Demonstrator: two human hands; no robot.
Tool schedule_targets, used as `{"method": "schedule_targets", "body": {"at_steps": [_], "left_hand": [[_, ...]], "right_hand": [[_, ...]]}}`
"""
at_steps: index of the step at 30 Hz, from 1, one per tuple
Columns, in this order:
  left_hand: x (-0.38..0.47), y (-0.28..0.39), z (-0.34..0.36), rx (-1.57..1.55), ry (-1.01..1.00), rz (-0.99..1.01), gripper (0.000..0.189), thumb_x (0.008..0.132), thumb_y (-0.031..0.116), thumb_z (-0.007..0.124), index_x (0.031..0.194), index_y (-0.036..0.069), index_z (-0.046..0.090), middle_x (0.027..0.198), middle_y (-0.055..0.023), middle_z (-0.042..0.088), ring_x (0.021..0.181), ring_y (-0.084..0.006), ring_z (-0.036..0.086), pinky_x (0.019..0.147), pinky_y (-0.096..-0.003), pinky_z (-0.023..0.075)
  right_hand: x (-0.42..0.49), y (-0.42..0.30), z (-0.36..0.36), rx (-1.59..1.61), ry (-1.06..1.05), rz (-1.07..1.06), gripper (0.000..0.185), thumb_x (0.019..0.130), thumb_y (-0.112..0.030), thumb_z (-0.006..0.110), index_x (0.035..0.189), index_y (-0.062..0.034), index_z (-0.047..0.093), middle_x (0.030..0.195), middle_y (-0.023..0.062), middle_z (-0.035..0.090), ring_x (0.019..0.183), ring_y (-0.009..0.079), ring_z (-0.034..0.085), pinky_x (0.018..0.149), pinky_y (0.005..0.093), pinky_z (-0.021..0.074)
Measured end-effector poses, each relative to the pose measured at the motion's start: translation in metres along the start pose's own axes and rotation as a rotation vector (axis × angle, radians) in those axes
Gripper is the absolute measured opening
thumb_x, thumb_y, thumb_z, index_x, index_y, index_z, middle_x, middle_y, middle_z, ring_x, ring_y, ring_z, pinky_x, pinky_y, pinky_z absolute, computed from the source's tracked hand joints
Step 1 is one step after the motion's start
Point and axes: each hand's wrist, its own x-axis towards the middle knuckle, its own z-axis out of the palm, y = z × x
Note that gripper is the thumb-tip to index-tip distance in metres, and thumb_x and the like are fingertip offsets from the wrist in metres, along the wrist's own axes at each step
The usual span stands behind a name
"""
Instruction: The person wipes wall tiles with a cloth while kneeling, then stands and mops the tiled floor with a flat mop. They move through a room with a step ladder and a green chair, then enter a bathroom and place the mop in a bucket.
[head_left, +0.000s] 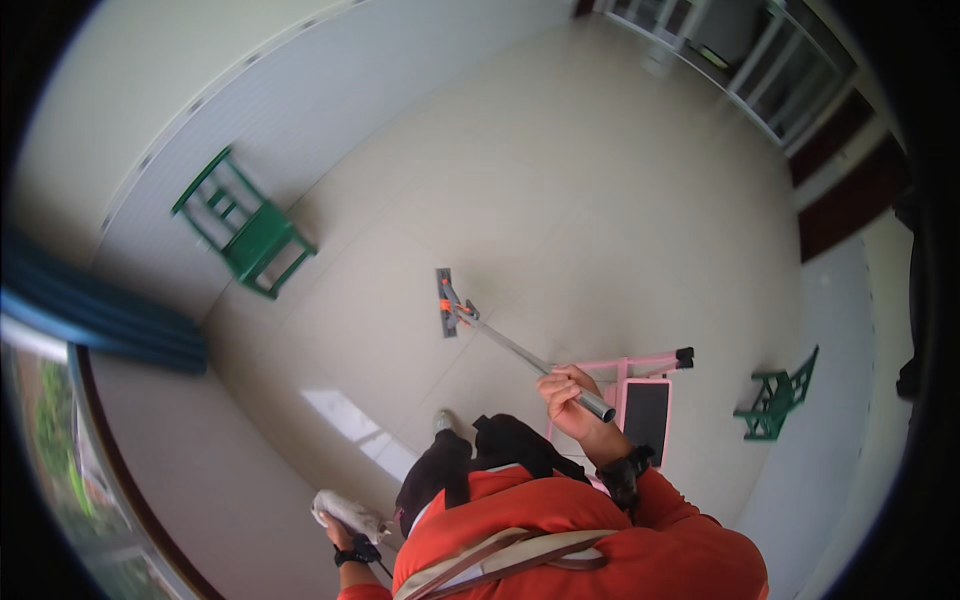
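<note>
My right hand (568, 401) grips the metal pole (517, 348) of a flat mop near its top end. The pole slants away to the flat grey mop head (447, 303) with orange parts, which is over the tiled floor; no cloth shows on its upper side. Down at the lower left, my left hand (337, 531) holds a whitish rolled cloth (351, 514) beside my body, close to the wall under the window. Both wrists carry dark bands.
A pink step ladder (649, 420) with dark treads stands just right of my legs. One green chair (259, 240) is by the left wall, another green chair (780, 397) by the right wall. A blue curtain (105, 315) hangs beside the window. White-framed glass doors (739, 67) lie far off.
</note>
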Motion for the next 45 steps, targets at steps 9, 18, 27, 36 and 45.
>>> {"method": "schedule_targets", "body": {"at_steps": [9,18,27,36,45], "left_hand": [[-0.037,0.319,0.445,-0.575,-1.825,-0.052,0.028,0.095,0.037,0.044,0.080,0.014,0.048,0.077,-0.0028,0.047,0.065,-0.0186,0.043,0.054,-0.0316,0.0382],[-0.145,0.346,0.874,-0.359,-1.214,-0.621,0.052,0.097,0.046,0.042,0.127,0.005,0.051,0.120,-0.0199,0.059,0.109,-0.0408,0.058,0.096,-0.0594,0.0470],[-0.261,0.427,1.060,0.145,-1.381,-0.106,0.047,0.096,0.048,0.045,0.119,0.008,0.052,0.091,-0.0130,0.059,0.077,-0.0292,0.060,0.060,-0.0466,0.0497],[-0.286,0.498,1.394,0.023,-1.295,-0.281,0.056,0.091,0.054,0.052,0.114,0.003,0.059,0.098,-0.0172,0.067,0.089,-0.0327,0.065,0.079,-0.0453,0.0548],[-0.439,0.585,1.719,0.376,-1.516,-0.269,0.057,0.089,0.055,0.051,0.116,0.005,0.055,0.100,-0.0138,0.065,0.088,-0.0309,0.064,0.079,-0.0459,0.0537]], "right_hand": [[-0.016,-0.062,0.098,-0.255,0.124,-0.202,0.025,0.098,-0.016,0.038,0.074,-0.0103,0.035,0.061,-0.0039,0.036,0.045,0.0041,0.043,0.036,0.0169,0.0352],[0.011,-0.272,0.231,-0.496,0.107,-0.077,0.070,0.097,-0.002,0.036,0.152,-0.0264,0.002,0.069,-0.0028,0.033,0.058,0.0062,0.033,0.041,0.0162,0.0324],[-0.008,-0.418,0.415,-0.988,0.029,-0.001,0.067,0.094,-0.009,0.046,0.152,-0.0056,0.012,0.071,-0.0042,0.037,0.058,0.0016,0.038,0.047,0.0145,0.0319],[-0.005,-0.693,0.633,-1.569,0.364,-0.001,0.076,0.093,-0.022,0.060,0.154,-0.0135,0.015,0.110,0.0100,0.064,0.069,0.0099,0.052,0.061,0.0259,0.0504],[-0.009,-0.851,0.744,-1.824,0.996,-0.312,0.053,0.097,-0.036,0.052,0.146,-0.0219,0.038,0.113,0.0114,0.065,0.091,0.0250,0.063,0.080,0.0385,0.0529]]}}
